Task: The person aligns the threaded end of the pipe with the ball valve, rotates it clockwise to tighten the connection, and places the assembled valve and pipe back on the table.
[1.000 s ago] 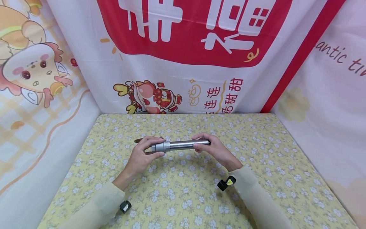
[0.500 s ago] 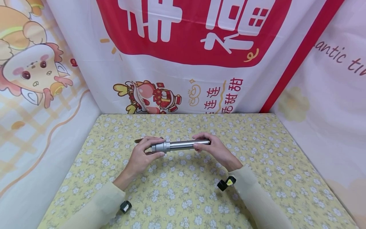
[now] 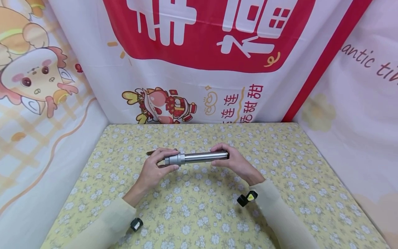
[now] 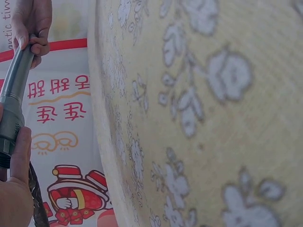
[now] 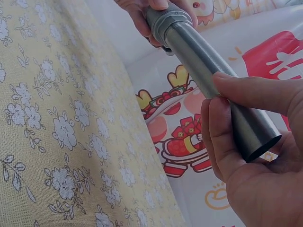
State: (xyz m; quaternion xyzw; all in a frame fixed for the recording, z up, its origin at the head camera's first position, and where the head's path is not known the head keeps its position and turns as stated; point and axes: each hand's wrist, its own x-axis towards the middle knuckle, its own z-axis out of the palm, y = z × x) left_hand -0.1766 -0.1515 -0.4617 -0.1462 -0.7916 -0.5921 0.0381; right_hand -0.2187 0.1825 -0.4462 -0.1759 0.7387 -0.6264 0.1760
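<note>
My left hand (image 3: 155, 169) is holding tight to the grey collar (image 3: 175, 159) on the left end of the shiny metal tube (image 3: 199, 157). My thumb is on the side of it near me, and my fingers go over the far side. My right hand (image 3: 234, 162) holds the right end of the tube the same way, thumb near me and fingers on the far side. The tube lies sideways between my two hands, up above the table and not touching it. From my right wrist I can see its dark, round end.

A flat brown bit (image 3: 150, 152) pokes out past the tube's left end, behind my left hand. I can't tell what it is.

On my side of the tube are my two cream sleeves (image 3: 281, 214), and a little black thing (image 3: 136, 224) sits by each cuff. Under the tube is a yellow tablecloth (image 3: 192, 207) with white flowers all over.

Past the tube, at the back, hangs a white curtain (image 3: 192, 79). It has a big red patch and a funny pink and red dragon. Left of the tube is a cloth (image 3: 71, 148) with a pink-cheeked animal. Right of the tube, another cloth (image 3: 357, 138) has brown letters.
</note>
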